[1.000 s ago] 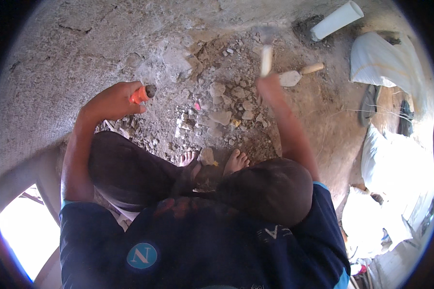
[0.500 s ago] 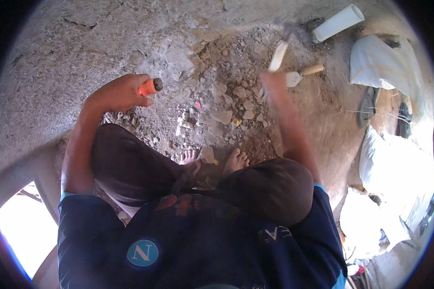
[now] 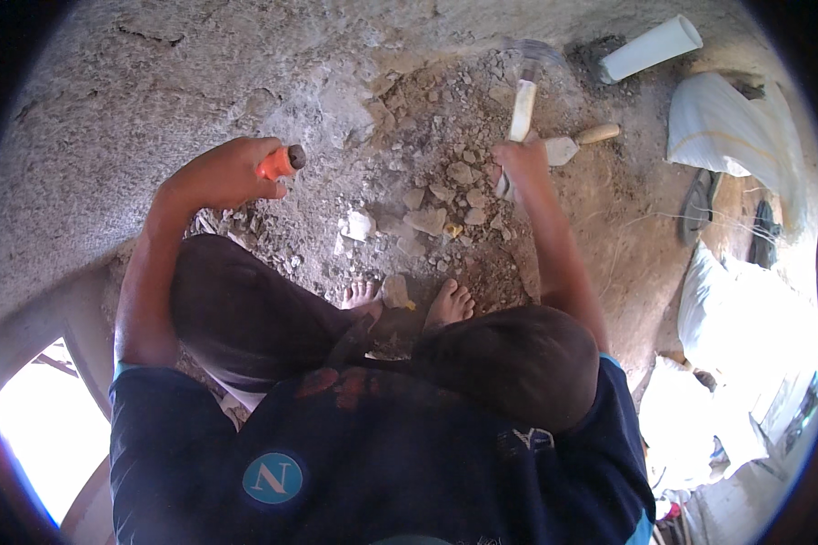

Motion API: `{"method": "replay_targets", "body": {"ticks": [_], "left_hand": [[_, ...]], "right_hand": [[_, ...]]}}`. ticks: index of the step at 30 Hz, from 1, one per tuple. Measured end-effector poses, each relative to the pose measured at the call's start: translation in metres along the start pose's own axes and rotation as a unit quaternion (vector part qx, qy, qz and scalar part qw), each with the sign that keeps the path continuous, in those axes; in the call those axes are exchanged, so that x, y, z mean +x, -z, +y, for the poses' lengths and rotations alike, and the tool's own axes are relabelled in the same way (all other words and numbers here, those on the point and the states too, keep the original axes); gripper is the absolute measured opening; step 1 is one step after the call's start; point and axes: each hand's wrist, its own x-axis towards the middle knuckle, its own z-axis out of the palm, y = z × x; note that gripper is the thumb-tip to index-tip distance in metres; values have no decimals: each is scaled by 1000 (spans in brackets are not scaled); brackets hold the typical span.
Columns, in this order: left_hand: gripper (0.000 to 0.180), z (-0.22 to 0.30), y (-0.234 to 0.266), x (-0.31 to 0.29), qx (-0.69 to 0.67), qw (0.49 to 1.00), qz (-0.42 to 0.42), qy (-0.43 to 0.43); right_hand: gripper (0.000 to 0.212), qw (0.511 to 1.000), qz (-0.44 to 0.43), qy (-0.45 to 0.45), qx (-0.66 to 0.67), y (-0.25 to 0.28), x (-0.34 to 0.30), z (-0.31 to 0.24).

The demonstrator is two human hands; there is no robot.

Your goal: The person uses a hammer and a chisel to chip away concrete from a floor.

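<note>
My left hand [image 3: 232, 174] is closed around a chisel [image 3: 276, 164] with an orange grip. Its dark struck end points up toward the view, and the other end is hidden behind the hand. On the right, my right hand [image 3: 523, 165] is wrapped round the pale handle of a hammer [image 3: 523, 111]. The hammer's head, farther away, is smeared by motion. Beside that hand a trowel [image 3: 563, 152] with a wooden handle lies on the ground. Between both hands spreads broken rubble [image 3: 436, 195] of grey chunks and dust.
A rough grey wall [image 3: 173, 100] rises at the far left. A white pipe [image 3: 653, 49] lies at the far right, near white sacks [image 3: 723, 123] and a pair of sandals [image 3: 697, 204]. Thin strands cross the ground there. My bare feet [image 3: 450, 302] rest at the rubble's near edge.
The hammer's head has swung slightly left, its handle now more upright. My left hand with the chisel has hardly moved. A small pink scrap in the rubble no longer shows.
</note>
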Motion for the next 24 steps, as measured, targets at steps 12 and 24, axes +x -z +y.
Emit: {"method": "replay_targets", "body": {"ticks": [12,24], "left_hand": [[40,6,1,11,-4,999,-38,35],[41,2,4,21,1,997,-55,46]], "right_hand": [[33,959,-98,-56,-258,46,-35,13],[29,918,-142,-77,-362,48,-65,154]]}}
